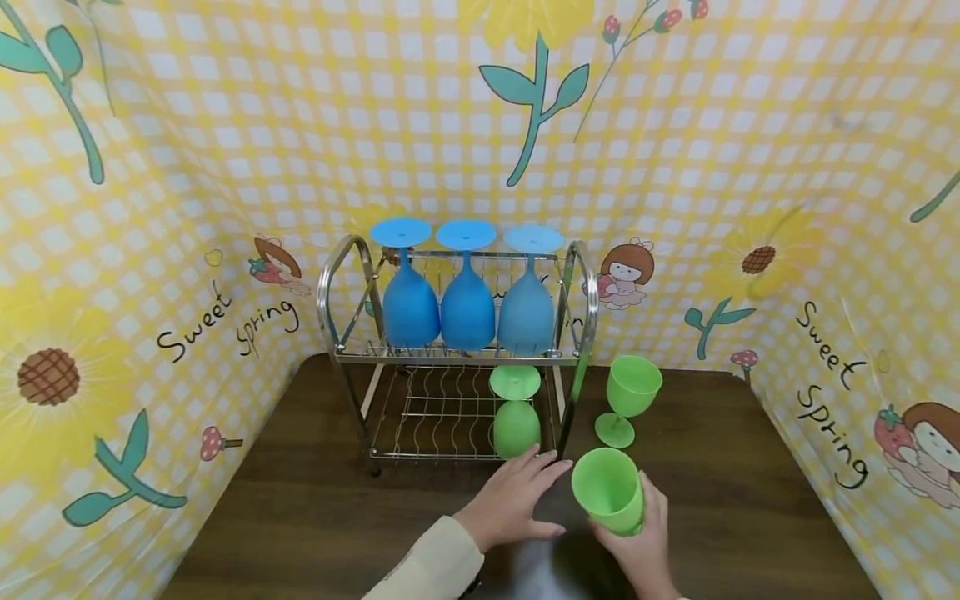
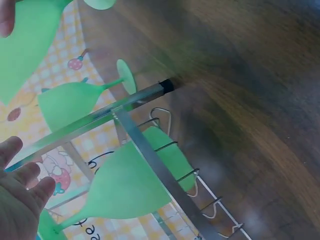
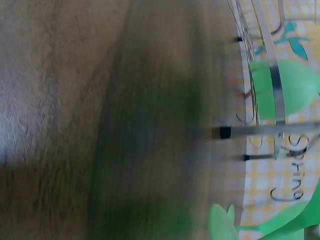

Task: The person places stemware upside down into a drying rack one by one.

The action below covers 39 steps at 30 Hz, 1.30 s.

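My right hand [image 1: 643, 533] grips a green plastic goblet [image 1: 606, 490], mouth tilted up toward the head camera, above the table in front of the rack. My left hand [image 1: 513, 500] reaches toward the rack's lower tier with fingers spread and nothing in its grasp. Just beyond its fingertips, a second green goblet [image 1: 517, 429] sits upside down at the right end of that tier; the left wrist view shows this goblet [image 2: 132, 180] close up behind the bars. Right of the rack, a third green goblet [image 1: 633, 387] stands upright on the table.
A two-tier metal dish rack [image 1: 457, 360] stands at the back of the dark wooden table [image 1: 300, 517]. On its upper tier hang three upside-down goblets: two blue [image 1: 411, 308] and one paler blue goblet [image 1: 527, 308]. Yellow checked cloth [image 1: 420, 125] surrounds the table's back and sides.
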Each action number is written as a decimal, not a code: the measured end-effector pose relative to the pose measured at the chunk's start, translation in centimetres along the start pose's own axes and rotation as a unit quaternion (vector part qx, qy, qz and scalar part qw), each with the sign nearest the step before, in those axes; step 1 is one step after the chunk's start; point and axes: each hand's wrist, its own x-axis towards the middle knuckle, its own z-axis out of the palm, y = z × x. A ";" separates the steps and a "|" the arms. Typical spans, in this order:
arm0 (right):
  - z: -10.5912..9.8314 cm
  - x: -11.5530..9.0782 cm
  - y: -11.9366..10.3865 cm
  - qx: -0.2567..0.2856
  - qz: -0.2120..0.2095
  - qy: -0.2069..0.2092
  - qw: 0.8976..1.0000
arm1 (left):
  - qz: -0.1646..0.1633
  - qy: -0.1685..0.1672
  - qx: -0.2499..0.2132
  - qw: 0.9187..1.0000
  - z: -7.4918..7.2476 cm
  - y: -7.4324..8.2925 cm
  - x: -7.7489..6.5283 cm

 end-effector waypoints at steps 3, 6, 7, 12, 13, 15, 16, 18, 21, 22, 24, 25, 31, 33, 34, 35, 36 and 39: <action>0.4 -0.2 0.1 -0.026 -0.060 -0.026 0.998 | 0.017 0.015 0.015 1.000 -0.3 0.2 -0.2; 0.7 -0.3 0.1 -0.040 -0.107 -0.057 0.992 | 0.041 0.041 0.027 0.998 -0.2 0.3 -0.7; 0.8 -0.4 0.1 -0.041 -0.125 -0.066 0.989 | 0.047 0.049 0.028 0.997 -0.1 0.4 -0.9; 1.4 -0.5 -0.6 -0.061 -0.169 -0.112 0.977 | 0.042 0.069 0.021 0.997 -0.2 0.7 -1.7; 1.5 -0.5 -0.8 -0.062 -0.174 -0.119 0.976 | 0.037 0.072 0.015 0.997 -0.3 0.8 -1.8; 1.8 -0.5 -1.1 -0.064 -0.178 -0.133 0.973 | 0.026 0.072 0.005 0.997 -0.6 0.8 -1.8; 1.9 -0.5 -1.3 -0.066 -0.183 -0.138 0.971 | 0.020 0.073 0.001 0.997 -0.7 0.8 -1.9; 2.2 -0.4 -1.6 -0.073 -0.200 -0.140 0.967 | 0.008 0.074 -0.008 0.997 -0.9 0.8 -2.0; 2.7 -0.3 -2.1 -0.083 -0.220 -0.140 0.962 | -0.013 0.071 -0.019 0.997 -1.2 0.7 -2.3; 2.9 -0.3 -2.3 -0.082 -0.222 -0.142 0.961 | -0.019 0.070 -0.025 0.997 -1.2 0.7 -2.5; 3.1 -0.2 -2.6 -0.079 -0.218 -0.149 0.961 | -0.031 0.063 -0.044 0.997 -1.3 0.5 -2.7; 3.3 -0.2 -2.7 -0.077 -0.214 -0.153 0.962 | -0.037 0.059 -0.055 0.996 -1.4 0.4 -2.9; 3.7 0.0 -3.2 -0.099 -0.248 -0.166 0.949 | -0.072 0.032 -0.141 0.987 -2.0 -0.2 -3.7; 3.8 0.1 -3.4 -0.109 -0.265 -0.170 0.943 | -0.078 0.021 -0.163 0.983 -2.2 -0.4 -3.9; 3.9 0.1 -3.5 -0.112 -0.268 -0.175 0.941 | -0.079 0.018 -0.174 0.981 -2.2 -0.5 -4.0; 3.9 0.1 -3.6 -0.115 -0.268 -0.181 0.939 | -0.081 0.015 -0.186 0.979 -2.1 -0.7 -4.1; 3.9 0.2 -3.6 -0.117 -0.268 -0.188 0.938 | -0.082 0.014 -0.198 0.977 -2.1 -0.8 -4.2; 3.9 0.2 -4.0 -0.114 -0.259 -0.216 0.934 | -0.088 0.018 -0.239 0.967 -2.0 -1.3 -4.4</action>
